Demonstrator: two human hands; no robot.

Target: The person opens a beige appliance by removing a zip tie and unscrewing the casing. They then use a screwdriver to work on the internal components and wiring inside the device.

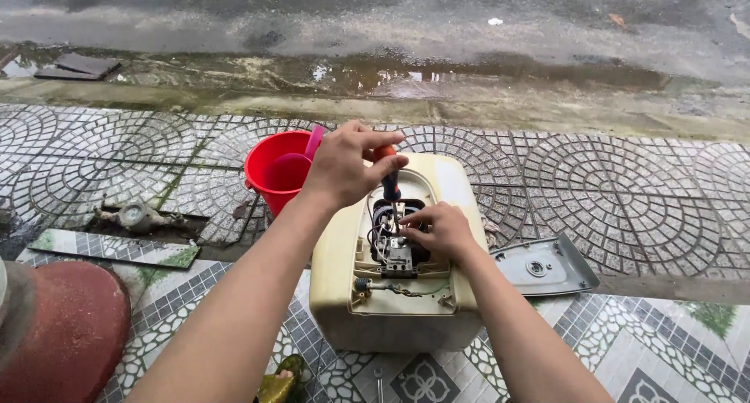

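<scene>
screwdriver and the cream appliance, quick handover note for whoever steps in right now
Left hand grips the screwdriver from above, tip down in the open cavity. Right hand steadies the metal part and wires inside. The cream appliance lies on the tiled floor, cover off; the grey cover plate rests to its right, the red bucket behind. Inner part still mounted.

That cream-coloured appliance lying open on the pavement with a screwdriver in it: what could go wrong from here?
1. The screwdriver, driven by the left hand, could slip and jab the right hand resting right beside its tip.
2. The tip works among loose wires inside the appliance; it might nick or dislodge one.
3. A puddle lies close behind, so the opened parts and the removed grey cover could get wet.
</scene>
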